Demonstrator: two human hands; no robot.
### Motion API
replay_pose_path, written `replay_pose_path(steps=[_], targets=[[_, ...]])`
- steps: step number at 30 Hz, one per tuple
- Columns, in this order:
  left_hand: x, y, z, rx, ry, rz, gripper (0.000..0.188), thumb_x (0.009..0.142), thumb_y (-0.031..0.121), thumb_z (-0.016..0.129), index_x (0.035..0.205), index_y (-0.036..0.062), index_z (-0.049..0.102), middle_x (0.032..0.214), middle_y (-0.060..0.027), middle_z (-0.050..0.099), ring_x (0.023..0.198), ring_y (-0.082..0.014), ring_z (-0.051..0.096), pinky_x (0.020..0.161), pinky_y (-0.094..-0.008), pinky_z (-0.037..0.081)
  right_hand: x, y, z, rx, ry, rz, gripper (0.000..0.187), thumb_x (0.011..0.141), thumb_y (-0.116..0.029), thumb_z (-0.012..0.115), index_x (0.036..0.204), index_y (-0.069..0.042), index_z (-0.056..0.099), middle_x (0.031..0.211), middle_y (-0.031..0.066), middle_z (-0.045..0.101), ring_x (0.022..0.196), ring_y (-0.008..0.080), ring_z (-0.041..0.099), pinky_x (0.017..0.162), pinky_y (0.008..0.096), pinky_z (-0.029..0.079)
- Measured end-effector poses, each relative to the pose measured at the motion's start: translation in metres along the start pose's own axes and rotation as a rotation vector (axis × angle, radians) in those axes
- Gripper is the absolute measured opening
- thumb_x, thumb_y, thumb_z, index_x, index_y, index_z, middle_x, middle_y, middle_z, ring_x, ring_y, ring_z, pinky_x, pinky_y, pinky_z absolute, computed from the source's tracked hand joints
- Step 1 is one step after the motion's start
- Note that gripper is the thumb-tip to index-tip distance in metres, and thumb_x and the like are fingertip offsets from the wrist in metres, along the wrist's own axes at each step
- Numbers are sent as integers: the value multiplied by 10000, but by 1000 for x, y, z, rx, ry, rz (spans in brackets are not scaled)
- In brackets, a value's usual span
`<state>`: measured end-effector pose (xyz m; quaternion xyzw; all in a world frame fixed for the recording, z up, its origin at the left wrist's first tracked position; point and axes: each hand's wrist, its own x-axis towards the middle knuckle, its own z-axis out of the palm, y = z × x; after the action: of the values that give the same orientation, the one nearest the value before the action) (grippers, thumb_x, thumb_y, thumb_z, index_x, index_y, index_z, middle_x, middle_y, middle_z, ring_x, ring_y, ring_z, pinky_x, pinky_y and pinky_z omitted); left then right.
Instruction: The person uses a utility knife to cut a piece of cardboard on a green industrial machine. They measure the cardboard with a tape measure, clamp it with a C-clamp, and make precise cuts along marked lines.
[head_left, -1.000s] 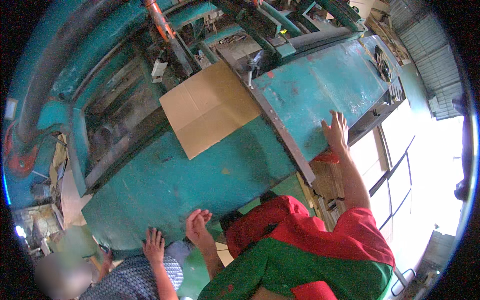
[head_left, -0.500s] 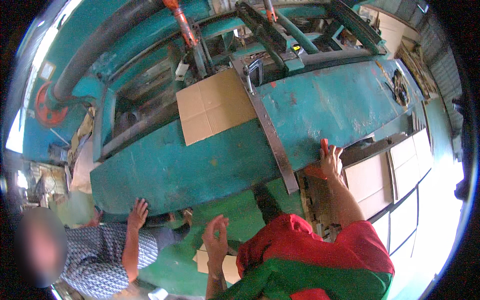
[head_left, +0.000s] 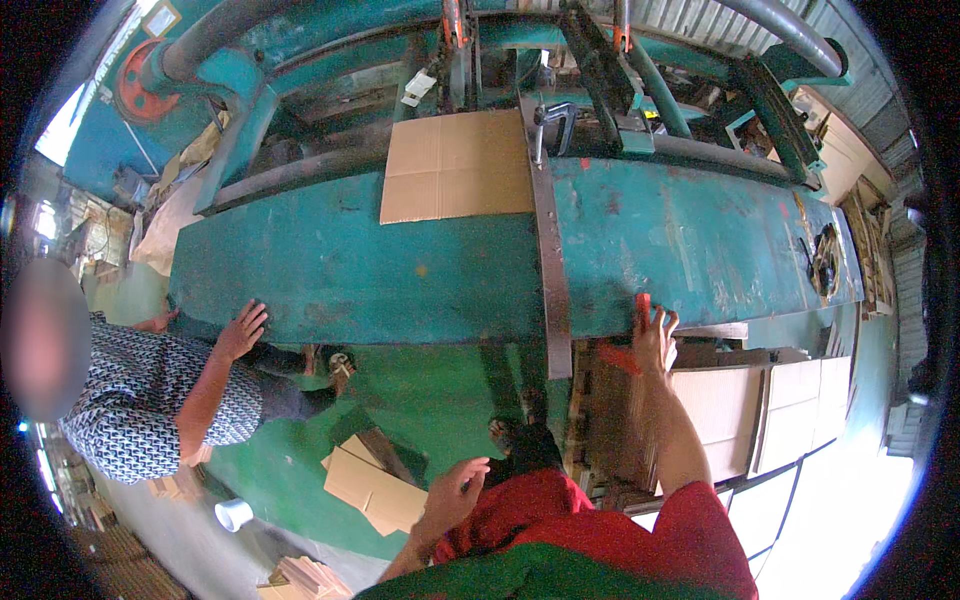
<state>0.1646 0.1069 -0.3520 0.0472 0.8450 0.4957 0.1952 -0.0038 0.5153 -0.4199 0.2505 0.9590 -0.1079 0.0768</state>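
Note:
My right hand (head_left: 655, 345) is at the front edge of a long teal metal table (head_left: 440, 280). Its fingers close round an upright orange-red handle-like piece (head_left: 642, 301), whose exact kind I cannot make out. My left hand (head_left: 455, 497) hangs in front of my red shirt, fingers loosely bent and apart, with nothing visible in it. On the table's far side lies a flat brown cardboard sheet (head_left: 455, 170). Its right side meets a dark metal bar (head_left: 551, 270) that crosses the table, and a C-clamp (head_left: 557, 130) sits at the bar's far end.
A co-worker in a patterned shirt (head_left: 160, 390) stands at the left, one hand (head_left: 240, 330) on the table. Stacked cardboard (head_left: 715, 410) stands at the right. Cardboard pieces (head_left: 370, 485) and a white container (head_left: 233, 515) are on the floor. A cord coil (head_left: 824, 258) lies at the table's right end.
My view has turned and shifted, so the table appears straighter and more floor shows. My right hand stays at the orange-red piece. My left hand is lower in view and remains empty.

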Motion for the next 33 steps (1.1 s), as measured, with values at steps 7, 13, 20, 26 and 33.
replay_pose_path(steps=[7, 13, 20, 26, 33], targets=[[95, -11, 33, -15, -226, 104, 272, 1007, 182, 612, 1259, 79, 616, 1052, -119, 759, 951, -249, 750, 812, -382, 590, 17, -16, -22, 163, -128, 244, 1227, 591, -541, 939, 1553, -150, 284, 1538, 228, 282, 1300, 548, 460, 828, 566, 601], [158, -35, 100, -42, -391, 17, 243, 1007, 187, 617, 1222, 74, 631, 1009, -118, 766, 862, -231, 756, 764, -363, 592, 26, -19, -23, 118, -106, 154, 1058, 698, -462, 886, 1528, -139, 314, 1545, 281, 269, 1076, 561, 627, 837, 573, 600], [247, -106, 191, -117, -313, 56, 249, 1035, 205, 598, 1236, 60, 626, 1004, -115, 749, 920, -217, 737, 791, -367, 578, 42, -20, 11, 133, 6, 152, 670, 955, -438, 629, 1495, -131, 379, 1485, 327, 329, 833, 549, 689, 710, 602, 594], [347, -138, 250, 273, -416, 34, 470, 1010, 326, 652, 1390, 70, 544, 1303, -79, 643, 1189, -236, 599, 921, -413, 494, 35, -28, 13, 152, 96, 158, 685, 942, -509, 644, 1451, -83, 474, 1467, 312, 405, 920, 540, 678, 772, 582, 579], [420, -124, 308, -191, -195, 500, 332, 1030, 293, 592, 1215, 30, 672, 1140, -135, 729, 1104, -309, 673, 1011, -437, 488, 26, -29, 27, 295, 330, 82, 727, 947, -590, 618, 1337, 23, 598, 1445, 374, 473, 1176, 535, 609, 999, 520, 504]])
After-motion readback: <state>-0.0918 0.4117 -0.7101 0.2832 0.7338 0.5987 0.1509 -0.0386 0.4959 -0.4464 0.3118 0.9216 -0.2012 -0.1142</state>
